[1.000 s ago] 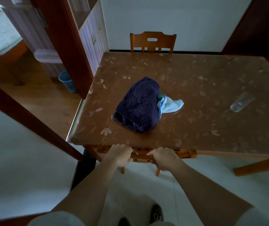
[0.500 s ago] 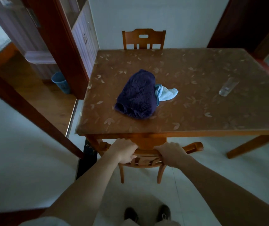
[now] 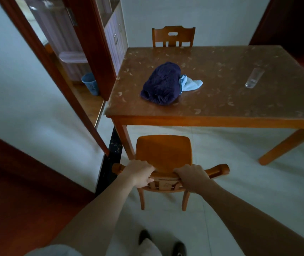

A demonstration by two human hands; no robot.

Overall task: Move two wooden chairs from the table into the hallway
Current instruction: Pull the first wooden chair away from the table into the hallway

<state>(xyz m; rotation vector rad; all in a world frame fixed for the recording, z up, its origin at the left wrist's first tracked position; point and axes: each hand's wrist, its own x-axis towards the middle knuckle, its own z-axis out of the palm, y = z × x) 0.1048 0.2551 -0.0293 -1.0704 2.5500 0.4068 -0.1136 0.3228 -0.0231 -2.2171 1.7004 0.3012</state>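
— Two hands on one chair? Where is it relative to the tabletop [image 3: 221, 108]?

— Yes. The near chair [image 3: 163, 154] stands on the pale floor [image 3: 239, 182] just clear of the tabletop's front edge, close to its front left leg. Its whole seat is in view, none of it tucked under.

— And the grip?

— The left hand [image 3: 138, 173] is closed over the top rail of the chair's back, fingers curled over the front, thumb behind. The right hand [image 3: 193, 177] is wrapped round the same rail just beside it, a short stretch of rail showing between them. Both ends of the rail stick out past the hands.

— Are the legs on the floor?

— The two rear legs reach down to the tiles; whether they touch or hang just above, I cannot tell.

— The other chair?

— The far chair [image 3: 173, 36] sits at the tabletop's back edge, against the wall; only its back shows above the tabletop.

— What lies on the tabletop?

— A dark blue towel [image 3: 161, 84] towards the left, a light blue cloth [image 3: 190, 85] touching its right side, and a clear glass [image 3: 254, 78] lying on its side well apart to the right.

— Anything beyond the tabletop's left side?

— A blue bin [image 3: 90, 84] stands on a wooden floor past the door frame there.
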